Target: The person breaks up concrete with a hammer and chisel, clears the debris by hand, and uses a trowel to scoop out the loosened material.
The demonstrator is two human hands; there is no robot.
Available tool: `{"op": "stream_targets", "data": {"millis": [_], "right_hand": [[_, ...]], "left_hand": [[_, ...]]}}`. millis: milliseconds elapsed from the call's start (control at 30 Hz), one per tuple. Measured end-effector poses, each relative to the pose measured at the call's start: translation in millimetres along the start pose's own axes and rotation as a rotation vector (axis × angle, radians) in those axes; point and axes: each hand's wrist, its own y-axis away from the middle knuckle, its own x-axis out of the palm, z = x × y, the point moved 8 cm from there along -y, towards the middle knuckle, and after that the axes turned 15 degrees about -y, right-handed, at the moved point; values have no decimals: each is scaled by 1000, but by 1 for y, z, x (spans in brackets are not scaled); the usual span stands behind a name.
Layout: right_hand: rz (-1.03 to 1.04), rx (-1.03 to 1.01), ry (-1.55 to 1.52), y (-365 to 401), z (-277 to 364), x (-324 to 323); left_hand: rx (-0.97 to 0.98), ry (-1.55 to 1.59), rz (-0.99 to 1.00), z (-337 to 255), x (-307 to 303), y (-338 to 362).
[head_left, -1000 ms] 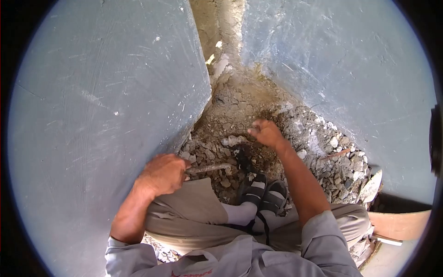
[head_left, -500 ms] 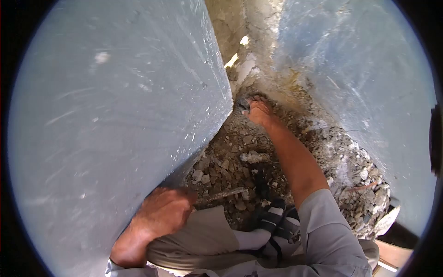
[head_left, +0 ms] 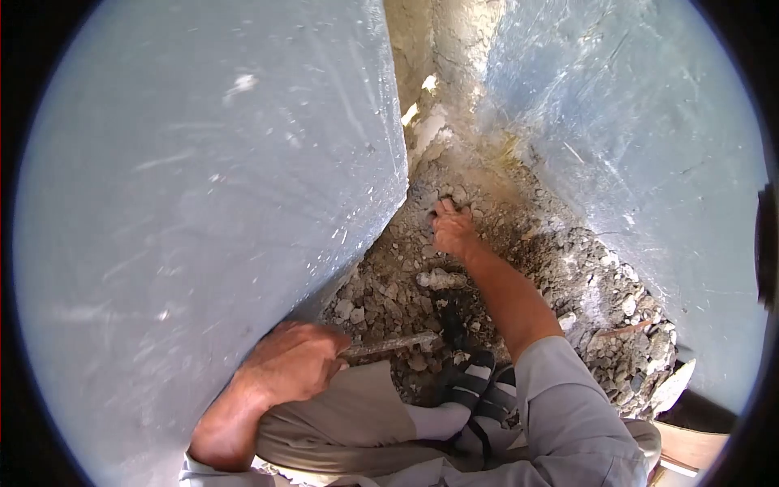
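My left hand (head_left: 296, 361) is wrapped round the dusty handle of a hammer-like tool (head_left: 393, 345), low beside the left grey panel. The tool's dark head (head_left: 453, 316) lies over the rubble in front of my feet. Further forward, my right hand (head_left: 454, 233) is down at the broken stones and dirt (head_left: 406, 243), its fingers curled together. A dark patch shows by its fingertips, and I cannot tell what it holds. A pale elongated lump (head_left: 441, 279) lies just below that hand.
Large grey-blue panels rise at the left (head_left: 227, 187) and right (head_left: 641, 162), narrowing to a corner ahead. A rough wall (head_left: 462, 40) stands behind. My strapped sandals (head_left: 475, 381) rest on the rubble. A rusty strip (head_left: 625, 329) and a pale slab (head_left: 673, 387) lie at the right.
My right hand has drawn back from the corner, toward me. The dark stone-like piece at its fingers earlier no longer shows clearly. My left hand keeps its grip on the tool.
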Motion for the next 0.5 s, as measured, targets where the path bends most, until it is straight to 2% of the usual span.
{"op": "stream_targets", "data": {"millis": [33, 133, 233, 333, 433, 500], "right_hand": [[-45, -25, 80, 6, 1, 2], [196, 155, -198, 31, -22, 14], [323, 295, -24, 59, -16, -38], [88, 183, -147, 28, -20, -66], [98, 221, -224, -22, -15, -66], [-107, 136, -240, -46, -19, -41]], "left_hand": [[9, -4, -20, -3, -1, 2], [10, -36, -30, -9, -3, 5], [52, -23, -14, -11, -5, 6], [78, 18, -69, -19, -14, 5], [87, 47, -59, -16, -12, 1], [70, 48, -2, -10, -5, -3]]}}
